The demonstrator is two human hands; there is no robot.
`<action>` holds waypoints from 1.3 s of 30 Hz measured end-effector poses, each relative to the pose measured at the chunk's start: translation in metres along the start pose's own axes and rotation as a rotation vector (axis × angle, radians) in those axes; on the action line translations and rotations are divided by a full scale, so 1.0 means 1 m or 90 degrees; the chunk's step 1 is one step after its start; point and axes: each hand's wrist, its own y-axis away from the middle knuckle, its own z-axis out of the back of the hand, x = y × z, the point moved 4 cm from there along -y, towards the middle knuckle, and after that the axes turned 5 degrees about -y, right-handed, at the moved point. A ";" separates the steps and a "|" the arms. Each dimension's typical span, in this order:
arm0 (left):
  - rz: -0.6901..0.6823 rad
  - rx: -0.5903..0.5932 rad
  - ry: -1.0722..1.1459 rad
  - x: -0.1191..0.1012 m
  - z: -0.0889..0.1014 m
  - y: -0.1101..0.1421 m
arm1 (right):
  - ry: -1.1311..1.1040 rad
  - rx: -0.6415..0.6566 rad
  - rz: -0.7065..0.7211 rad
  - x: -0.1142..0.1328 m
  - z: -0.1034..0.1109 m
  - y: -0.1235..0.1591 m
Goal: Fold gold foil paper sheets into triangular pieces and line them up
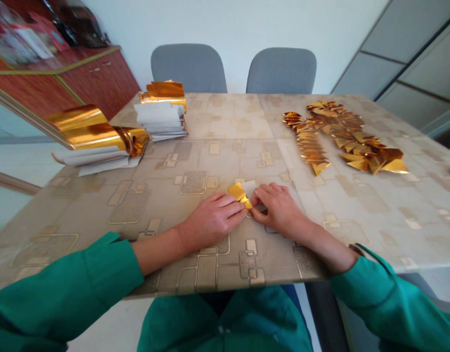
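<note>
Between my two hands, near the front edge of the table, lies a small piece of gold foil paper (238, 192) with a white back, partly folded. My left hand (218, 218) has its fingers bent and pressed on the gold side of the paper. On the other side, my right hand (278, 208) pinches the paper's white part between thumb and fingers. The fingers of both hands cover much of the paper, so its exact fold is hidden.
Stacks of gold foil sheets with white backs (162, 120) (100, 159) stand at the left. Chains of folded gold foil pieces (313, 146) (371, 151) lie at the right on the patterned tablecloth (225, 127). Two grey chairs (190, 68) (281, 71) stand behind the table.
</note>
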 end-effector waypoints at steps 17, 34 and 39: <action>0.006 0.023 0.001 0.001 -0.002 -0.013 | 0.013 0.020 0.022 -0.001 0.003 -0.003; -0.012 0.027 0.036 0.020 -0.001 -0.004 | -0.041 0.096 0.292 -0.004 0.031 0.002; -0.033 0.043 0.052 0.008 0.006 0.010 | -0.091 0.118 0.329 0.003 0.029 0.000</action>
